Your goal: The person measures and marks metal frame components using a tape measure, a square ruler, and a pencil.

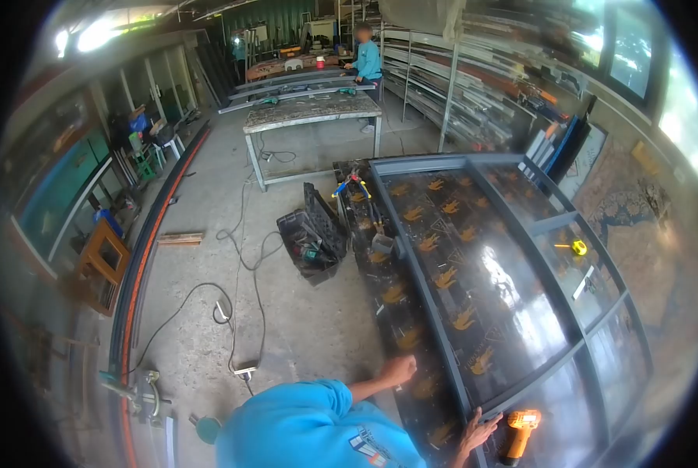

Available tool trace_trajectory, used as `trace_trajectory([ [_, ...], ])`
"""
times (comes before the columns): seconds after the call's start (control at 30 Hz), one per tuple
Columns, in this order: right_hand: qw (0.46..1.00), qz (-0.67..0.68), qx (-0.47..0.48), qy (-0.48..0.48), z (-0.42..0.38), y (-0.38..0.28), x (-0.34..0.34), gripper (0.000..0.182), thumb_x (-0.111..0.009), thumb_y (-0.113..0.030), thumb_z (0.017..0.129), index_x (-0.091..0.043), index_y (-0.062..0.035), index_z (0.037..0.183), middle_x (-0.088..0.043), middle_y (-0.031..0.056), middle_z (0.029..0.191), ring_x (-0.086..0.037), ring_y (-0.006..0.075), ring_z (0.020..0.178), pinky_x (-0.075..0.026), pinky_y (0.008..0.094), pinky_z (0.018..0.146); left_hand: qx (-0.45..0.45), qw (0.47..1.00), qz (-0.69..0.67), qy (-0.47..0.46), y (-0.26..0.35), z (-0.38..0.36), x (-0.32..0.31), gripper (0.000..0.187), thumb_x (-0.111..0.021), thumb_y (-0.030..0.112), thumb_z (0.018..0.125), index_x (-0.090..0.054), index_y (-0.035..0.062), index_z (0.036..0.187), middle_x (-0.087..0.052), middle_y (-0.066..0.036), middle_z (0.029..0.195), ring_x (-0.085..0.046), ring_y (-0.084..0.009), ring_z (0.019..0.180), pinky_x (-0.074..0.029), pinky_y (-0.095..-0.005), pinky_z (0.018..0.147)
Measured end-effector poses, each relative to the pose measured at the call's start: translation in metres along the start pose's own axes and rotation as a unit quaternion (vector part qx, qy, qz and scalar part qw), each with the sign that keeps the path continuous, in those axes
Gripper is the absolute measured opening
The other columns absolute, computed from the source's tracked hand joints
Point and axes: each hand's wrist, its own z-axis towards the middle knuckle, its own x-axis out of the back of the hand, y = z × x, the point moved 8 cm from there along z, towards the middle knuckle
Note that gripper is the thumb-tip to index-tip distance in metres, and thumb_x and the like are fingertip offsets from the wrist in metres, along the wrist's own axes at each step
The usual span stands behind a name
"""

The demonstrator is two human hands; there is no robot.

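My left hand (400, 370) is closed in a fist beside the grey metal frame (421, 265), above the dark board with orange prints (393, 293). Whatever it holds, if anything, is hidden. My right hand (480, 430) rests on the frame near a crossbar joint, fingers stretched out. Just right of that hand lies an orange cordless drill (523, 425). Farther along, inside the frame's right-hand sections, are a yellow tape measure (579, 247) and a pale strip (584, 283).
An open black toolbox (314, 242) stands on the floor left of the board; pliers (352, 186) lie at the board's far end. Cables and a power strip (244, 370) cross the floor. Beyond are a worktable (310, 113), a person in blue (367, 58) and racks of metal profiles (474, 86).
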Motion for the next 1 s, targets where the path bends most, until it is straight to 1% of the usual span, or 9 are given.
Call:
trace_trajectory([
  [0.07, 0.996, -0.04, 0.057, 0.047, -0.011, -0.002, 0.007, 0.07, -0.055, -0.052, 0.084, -0.039, -0.0062, 0.136, -0.063, 0.0257, 0.103, -0.062, 0.0423, 0.089, -0.048, 0.047, 0.077, 0.0, 1.0, -0.009, 0.013, 0.002, -0.007, 0.003, 0.017, -0.062, 0.027, 0.084, -0.058, 0.0114, 0.089, -0.066, -0.008, 0.077, -0.065, -0.0307, 0.074, -0.049, -0.0428, 0.062],
  [0.17, 0.996, -0.045, 0.075, 0.026, -0.007, -0.001, 0.007, 0.067, -0.055, -0.048, 0.085, -0.041, -0.0048, 0.135, -0.064, 0.0256, 0.098, -0.062, 0.0416, 0.087, -0.049, 0.0466, 0.076, -0.003, 1.0, -0.009, 0.016, 0.011, 0.001, 0.002, 0.016, -0.061, 0.026, 0.084, -0.058, 0.0116, 0.088, -0.066, -0.008, 0.077, -0.065, -0.0306, 0.073, -0.049, -0.0423, 0.061],
  [0.33, 0.997, -0.055, 0.058, 0.018, -0.008, 0.002, 0.008, 0.058, -0.059, -0.043, 0.083, -0.057, 0.0048, 0.116, -0.064, 0.0247, 0.098, -0.062, 0.0396, 0.089, -0.048, 0.0446, 0.077, -0.007, 1.0, 0.012, 0.014, 0.005, -0.001, 0.003, 0.016, -0.06, 0.028, 0.084, -0.057, 0.012, 0.087, -0.066, -0.009, 0.076, -0.065, -0.031, 0.073, -0.049, -0.043, 0.062],
  [0.43, 0.997, -0.025, 0.072, -0.004, -0.005, -0.004, 0.009, 0.059, -0.061, -0.042, 0.082, -0.056, 0.0048, 0.117, -0.064, 0.0239, 0.099, -0.061, 0.0393, 0.089, -0.047, 0.0461, 0.077, -0.018, 1.0, 0.008, 0.013, -0.002, 0.002, -0.007, 0.016, -0.059, 0.029, 0.084, -0.057, 0.0127, 0.086, -0.066, -0.01, 0.075, -0.065, -0.0312, 0.073, -0.049, -0.0436, 0.062],
  [0.47, 0.992, -0.014, 0.103, 0.068, -0.002, 0.004, 0.004, 0.06, -0.062, -0.044, 0.079, -0.057, 0.0034, 0.116, -0.064, 0.0229, 0.097, -0.061, 0.0394, 0.089, -0.047, 0.047, 0.077, 0.003, 1.0, 0.001, -0.01, -0.001, 0.005, -0.009, 0.016, -0.059, 0.029, 0.084, -0.057, 0.0135, 0.086, -0.066, -0.01, 0.074, -0.065, -0.0318, 0.072, -0.049, -0.0448, 0.063],
  [0.63, 0.997, -0.018, 0.048, 0.059, 0.02, 0.041, -0.014, 0.06, -0.068, -0.048, 0.068, -0.065, -0.0023, 0.107, -0.065, 0.0186, 0.093, -0.061, 0.0371, 0.087, -0.047, 0.0478, 0.075, -0.001, 1.0, 0.02, -0.014, 0.006, 0.011, -0.001, 0.019, -0.061, 0.03, 0.081, -0.057, 0.0128, 0.089, -0.066, -0.012, 0.074, -0.065, -0.0335, 0.072, -0.049, -0.0472, 0.064],
  [0.7, 0.992, -0.031, 0.084, 0.093, 0.032, 0.058, -0.023, 0.055, -0.067, -0.045, 0.071, -0.066, -0.0036, 0.106, -0.065, 0.0173, 0.094, -0.061, 0.0359, 0.087, -0.047, 0.0475, 0.076, -0.005, 1.0, 0.019, -0.004, 0.003, 0.008, -0.003, 0.018, -0.061, 0.028, 0.082, -0.058, 0.0126, 0.089, -0.066, -0.011, 0.074, -0.065, -0.0336, 0.071, -0.049, -0.0462, 0.063],
  [0.87, 0.999, -0.024, -0.015, 0.019, 0.014, 0.026, 0.005, 0.05, -0.063, -0.047, 0.075, -0.068, -0.0053, 0.104, -0.065, 0.0153, 0.102, -0.061, 0.0345, 0.092, -0.047, 0.0455, 0.081, -0.013, 0.999, -0.013, 0.042, 0.009, -0.006, 0.006, 0.015, -0.061, 0.024, 0.084, -0.057, 0.0099, 0.09, -0.067, -0.009, 0.077, -0.065, -0.0307, 0.073, -0.05, -0.0417, 0.062],
  [1.0, 0.998, -0.027, 0.006, 0.06, 0.014, 0.028, 0.005, 0.05, -0.063, -0.046, 0.076, -0.067, -0.0044, 0.103, -0.066, 0.0166, 0.093, -0.062, 0.0357, 0.087, -0.047, 0.0469, 0.079, -0.037, 0.999, -0.013, 0.035, 0.012, -0.004, 0.005, 0.017, -0.061, 0.024, 0.084, -0.057, 0.0091, 0.091, -0.067, -0.009, 0.078, -0.065, -0.0301, 0.074, -0.05, -0.0416, 0.063],
])
